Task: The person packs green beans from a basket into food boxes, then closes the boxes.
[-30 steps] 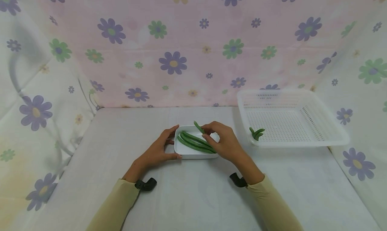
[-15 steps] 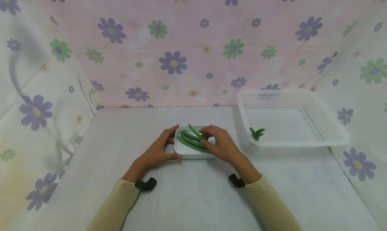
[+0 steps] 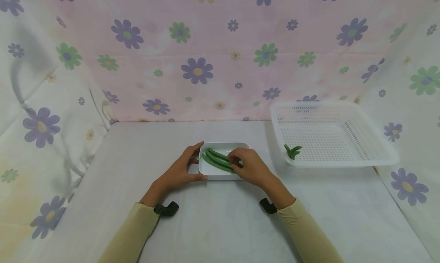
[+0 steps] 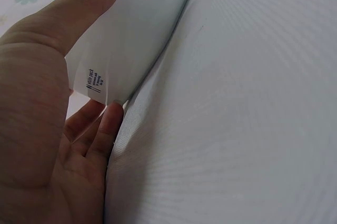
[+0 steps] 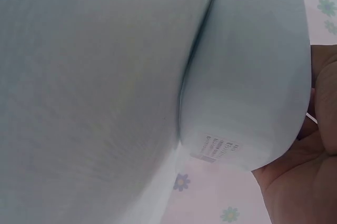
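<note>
Long green beans (image 3: 217,162) lie in a white rectangular plastic container (image 3: 221,177) in the middle of the table. My left hand (image 3: 179,169) grips the container's left end, thumb along the front wall and fingers behind. In the left wrist view, that thumb lies against the wall (image 4: 139,29), above small dark print. My right hand (image 3: 250,165) reaches over the container's right end, its curled fingertips pinching a bean among the others. The hand hides the beans' right ends. The right wrist view shows a barcode label (image 5: 216,148) low on the container, but the pinch itself is out of sight.
A white perforated plastic basket (image 3: 343,163) stands at the back right. Several short green bean pieces (image 3: 293,152) are bunched at its near left corner. White cloth (image 3: 220,221) covers the table, and flowered curtains (image 3: 220,45) hang at the back and sides.
My right hand has lowered a bean from above the container's back rim down among the others, shifting slightly left. My left hand stays on the container.
</note>
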A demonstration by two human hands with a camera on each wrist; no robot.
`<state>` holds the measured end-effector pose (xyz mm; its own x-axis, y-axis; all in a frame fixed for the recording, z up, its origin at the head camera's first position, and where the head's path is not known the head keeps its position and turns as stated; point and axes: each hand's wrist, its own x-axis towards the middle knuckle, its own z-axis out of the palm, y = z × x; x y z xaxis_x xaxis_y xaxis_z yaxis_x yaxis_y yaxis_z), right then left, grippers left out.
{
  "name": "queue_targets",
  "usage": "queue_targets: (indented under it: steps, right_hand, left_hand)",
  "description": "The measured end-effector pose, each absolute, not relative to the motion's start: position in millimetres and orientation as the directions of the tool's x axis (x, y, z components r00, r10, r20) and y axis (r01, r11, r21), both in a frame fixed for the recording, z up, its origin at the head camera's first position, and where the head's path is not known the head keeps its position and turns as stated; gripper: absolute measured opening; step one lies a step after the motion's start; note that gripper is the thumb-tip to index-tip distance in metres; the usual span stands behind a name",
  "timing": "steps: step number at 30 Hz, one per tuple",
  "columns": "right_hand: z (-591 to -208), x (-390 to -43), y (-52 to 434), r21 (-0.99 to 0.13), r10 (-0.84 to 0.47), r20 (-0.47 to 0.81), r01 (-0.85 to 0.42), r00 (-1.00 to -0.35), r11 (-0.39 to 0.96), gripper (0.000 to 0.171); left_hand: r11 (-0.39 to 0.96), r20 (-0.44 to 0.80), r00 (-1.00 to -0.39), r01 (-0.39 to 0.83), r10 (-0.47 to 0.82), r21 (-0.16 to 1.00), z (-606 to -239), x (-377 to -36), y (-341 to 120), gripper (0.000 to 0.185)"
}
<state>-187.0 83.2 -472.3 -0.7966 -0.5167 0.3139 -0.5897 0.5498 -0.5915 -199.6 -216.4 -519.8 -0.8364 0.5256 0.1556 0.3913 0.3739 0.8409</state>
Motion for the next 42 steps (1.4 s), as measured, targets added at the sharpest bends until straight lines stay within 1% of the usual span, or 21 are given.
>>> queue_targets:
  steps: [13,18,23,36,42]
  right_hand:
    - [-473.8,-188.2,86.1,-0.592,-0.533,0.298,-0.592,-0.792,0.547,0.022]
    - [-466.3,-184.4,88.9,-0.592,-0.537,0.306,-0.599,-0.786,0.539,0.019]
    - [-452.6,-177.2,94.7,-0.572,-0.531,0.369,-0.637,-0.763,0.517,0.017]
    - [-420.1,-160.7,113.3,-0.468,-0.489,0.542,-0.729,-0.684,0.500,0.022]
    - [-400.3,-151.8,124.5,-0.447,-0.449,0.564,-0.714,-0.693,0.539,0.024]
  left_hand:
    - [0.386,0.155,-0.831,0.402,0.534,0.830,-520.7,-201.6,-218.1,0.119]
    - [0.369,0.163,-0.829,0.403,0.535,0.838,-520.5,-201.2,-217.8,0.118]
    - [0.363,0.167,-0.827,0.405,0.537,0.839,-518.9,-200.4,-217.2,0.119]
    - [0.384,0.170,-0.823,0.423,0.542,0.821,-519.5,-200.4,-218.4,0.119]
    - [0.389,0.173,-0.821,0.430,0.544,0.815,-519.4,-200.0,-218.3,0.119]
